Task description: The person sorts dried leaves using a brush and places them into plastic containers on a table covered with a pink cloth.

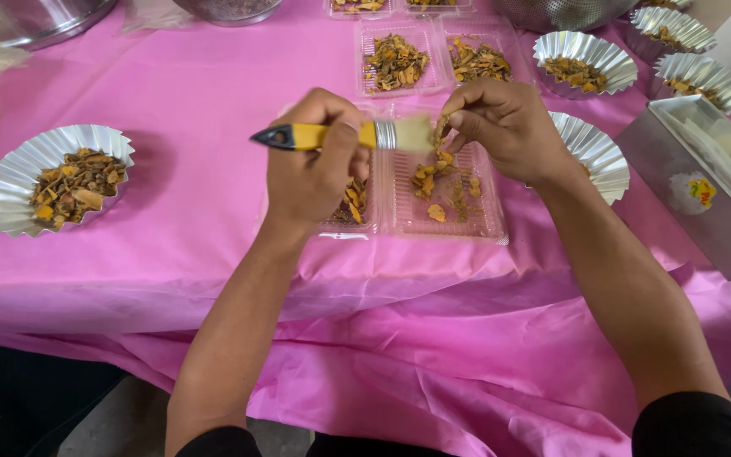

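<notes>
A pink tablecloth (pixel 179 211) covers the table. A grey metal box (pixel 704 203) stands at the right edge. A fluted foil dish (pixel 10 182) holding dried orange-brown pieces sits at the left, well apart from the hands; further filled foil dishes (pixel 585 59) line the far right. A clear plastic tray (pixel 446 203) lies at centre, directly beneath both hands, with loose dried pieces (pixel 433 182) scattered in it.

The left hand (pixel 310 161) is closed in a fist around the yellow handle of a small paintbrush (pixel 332 135), held level, bristles pointing right. The right hand (pixel 509 127) pinches one dried piece (pixel 442 131) between thumb and fingertips; the bristles meet this piece just above the tray.

For a clean result, judged from this position: keep the pinched piece over the tray so that dislodged matter falls inside it, apply light strokes away from the fingers, and turn the piece to expose each face. Excess pressure may break the brittle piece.
</notes>
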